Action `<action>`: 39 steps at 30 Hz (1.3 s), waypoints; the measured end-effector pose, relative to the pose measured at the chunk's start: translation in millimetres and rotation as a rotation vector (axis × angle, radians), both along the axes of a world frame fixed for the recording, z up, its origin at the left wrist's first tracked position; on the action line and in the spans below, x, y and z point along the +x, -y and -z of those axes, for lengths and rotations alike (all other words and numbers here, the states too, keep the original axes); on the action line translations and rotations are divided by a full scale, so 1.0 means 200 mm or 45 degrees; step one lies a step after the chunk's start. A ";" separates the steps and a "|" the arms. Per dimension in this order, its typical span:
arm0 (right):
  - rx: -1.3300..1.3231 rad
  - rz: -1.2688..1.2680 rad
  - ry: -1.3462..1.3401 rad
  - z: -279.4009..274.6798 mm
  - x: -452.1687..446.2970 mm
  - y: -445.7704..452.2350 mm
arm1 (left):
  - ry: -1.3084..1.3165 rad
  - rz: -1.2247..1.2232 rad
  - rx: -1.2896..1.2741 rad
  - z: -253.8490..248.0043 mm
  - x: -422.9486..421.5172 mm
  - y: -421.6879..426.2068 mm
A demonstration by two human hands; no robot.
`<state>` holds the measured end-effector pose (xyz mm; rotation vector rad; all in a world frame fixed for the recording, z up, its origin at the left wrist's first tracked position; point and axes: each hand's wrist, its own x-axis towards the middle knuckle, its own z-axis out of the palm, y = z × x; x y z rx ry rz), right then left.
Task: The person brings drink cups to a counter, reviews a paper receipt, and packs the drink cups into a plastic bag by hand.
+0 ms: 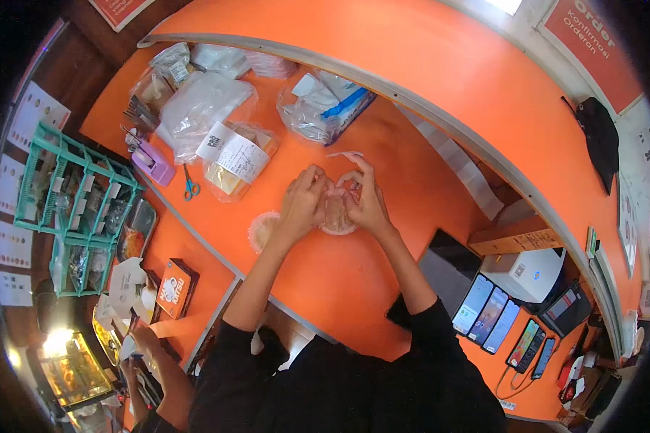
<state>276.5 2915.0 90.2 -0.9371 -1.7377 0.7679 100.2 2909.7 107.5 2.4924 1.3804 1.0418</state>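
On the counter [325,289], two hands [303,203] [369,208] at one of two frilled items [336,216] [263,232]

Left of the left hand [303,202], teal-handled scissors [191,191] and a purple tape dispenser [153,164] are set on the worktop [318,289]; right of the right hand [368,207], phones [490,315] are laid near a white device [527,274].

Both hands [332,204] on clear plastic cup [337,216] over orange desk [318,281]; second cup [265,232] just beside. Receipt-topped bag [237,162], scissors [191,185], tape dispenser [152,163] at left; phones [484,314], printer [523,274] at right.
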 end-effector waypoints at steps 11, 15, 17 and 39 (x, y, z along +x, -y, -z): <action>-0.128 -0.110 -0.156 0.03 -0.01 -0.01 | 0.582 0.024 -0.678 0.11 -0.03 -0.05; -0.106 -0.082 -0.292 0.06 -0.03 0.00 | 0.388 0.092 -0.425 -0.02 -0.02 -0.02; 0.040 0.001 -0.124 0.06 -0.01 -0.02 | 0.308 0.067 -0.358 -0.09 -0.02 0.00; 0.061 -0.081 -0.022 0.04 -0.03 -0.02 | 0.212 -0.016 -0.391 0.02 -0.02 -0.03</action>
